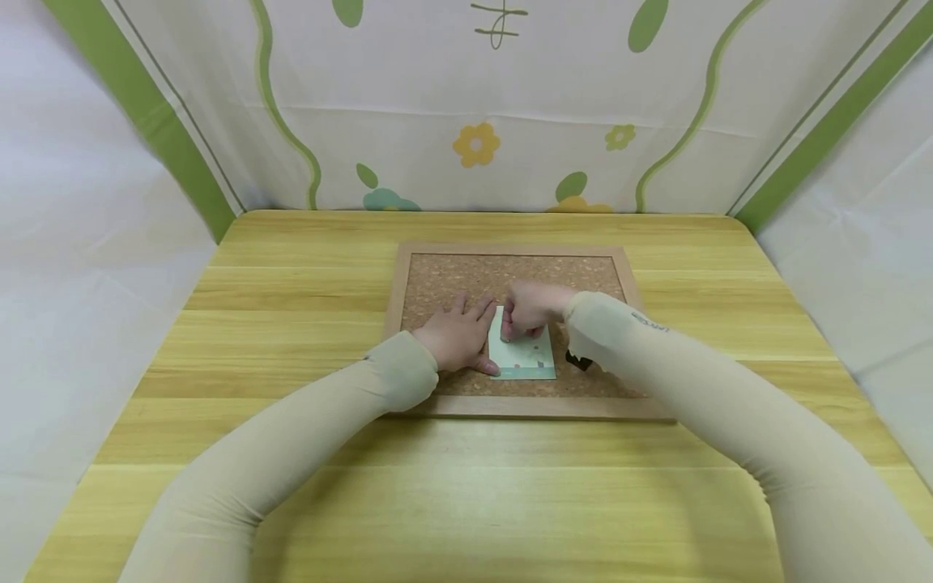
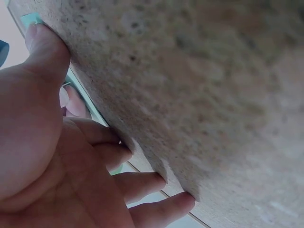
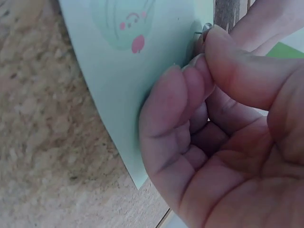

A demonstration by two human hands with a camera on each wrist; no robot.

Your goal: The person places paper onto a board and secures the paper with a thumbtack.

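Note:
A pale green card point(image 1: 525, 356) with printed drawings lies on a wood-framed cork board point(image 1: 583, 267). At the card's left edge rests my left hand point(image 1: 455, 336), its fingers spread over the cork and its thumb on the lower left corner. My right hand point(image 1: 535, 308) is over the card's upper part. Seen from the right wrist, its thumb and index finger pinch a small silvery thumbtack point(image 3: 206, 28), the thin point turned toward the card. The other fingers curl against the card. Whether the point has entered the card cannot be told.
The board lies on a wood-grain table point(image 1: 466, 494), toward its back edge. Behind the table hangs a white cloth point(image 1: 408, 73) with flowers and green bands. A small black device point(image 1: 578, 360) sits under the right wrist, just above the board.

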